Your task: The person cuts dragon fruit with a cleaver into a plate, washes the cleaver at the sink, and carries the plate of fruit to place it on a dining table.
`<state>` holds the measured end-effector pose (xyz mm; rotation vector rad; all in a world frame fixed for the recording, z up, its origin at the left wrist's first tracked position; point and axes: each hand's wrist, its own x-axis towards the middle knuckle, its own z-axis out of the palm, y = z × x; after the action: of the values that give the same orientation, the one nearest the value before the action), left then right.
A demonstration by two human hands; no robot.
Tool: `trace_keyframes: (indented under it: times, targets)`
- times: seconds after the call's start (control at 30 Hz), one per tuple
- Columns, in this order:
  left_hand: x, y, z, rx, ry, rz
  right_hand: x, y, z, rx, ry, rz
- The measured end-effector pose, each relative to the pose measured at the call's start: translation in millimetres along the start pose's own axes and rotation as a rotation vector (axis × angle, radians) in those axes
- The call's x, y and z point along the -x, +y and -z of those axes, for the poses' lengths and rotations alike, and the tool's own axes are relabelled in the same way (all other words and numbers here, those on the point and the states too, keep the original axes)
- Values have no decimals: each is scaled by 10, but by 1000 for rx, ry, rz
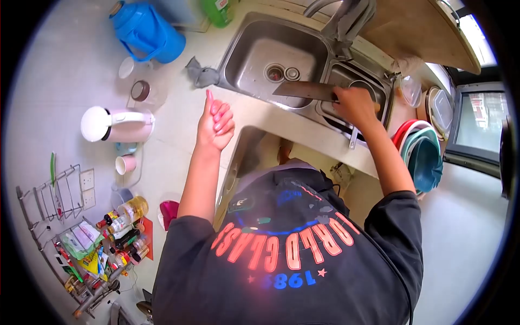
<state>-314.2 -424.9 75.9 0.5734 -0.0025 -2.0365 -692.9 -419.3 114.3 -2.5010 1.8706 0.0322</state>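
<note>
A broad-bladed kitchen knife [305, 91] is in my right hand [355, 104], whose fingers wrap round its handle. The blade points left, over the front of the double sink [234, 59] and the divider between its two basins. My left hand [215, 125] is held over the counter, left of the knife, with its fingers curled in and the thumb stretched out; nothing shows in it. Just beyond that thumb, a grey cloth [203, 74] lies bunched beside the sink. A faucet [346, 24] with cloth around it stands behind the basins.
Along the left wall are a blue thermos [149, 32], a white kettle [127, 124] and a pink cup [125, 164]. Bottles [127, 222] and a wire rack [59, 195] stand nearer. Stacked basins [422, 157] sit at right, below a wooden board [428, 30].
</note>
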Motion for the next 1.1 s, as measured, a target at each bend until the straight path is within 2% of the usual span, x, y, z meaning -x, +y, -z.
trace_keyframes:
  times: [0.1,0.2,0.33,0.37,0.53,0.63,0.73,0.8,0.93,1.03,1.1]
  targets:
    - [-652,-174,-263,103,-46,37,-444,476,4,41,-19,33]
    - [-1089,-301,-615,35,242,9,-828,883,1,135,-64,18]
    - [-1566,-371,-608,97,255,-41,-1105,1201,-2,289,-167,122]
    - [-1673,-359,-575,114,178,-25,-1113,1217,-52,298,-202,145]
    - [-2450,-437,-651,152,237,-27,-1100,1216,-72,292,-274,197]
    - [-2905,-544,-672,175,207,28,-1152,1197,74,247,-227,105]
    - [-3328,-694,-647,240,257,130,-1152,1136,52,329,-351,134]
    - [-3527,-803,-654,198,315,137,-1123,1114,9,306,-333,110]
    - [-3675,-900,-732,164,325,96,-1142,1081,67,284,-271,-36]
    - [-3689,-962,-813,77,306,161,-1089,1075,31,274,-330,30]
    - [-3723,-967,-856,69,287,180,-1080,1073,116,262,-339,-27]
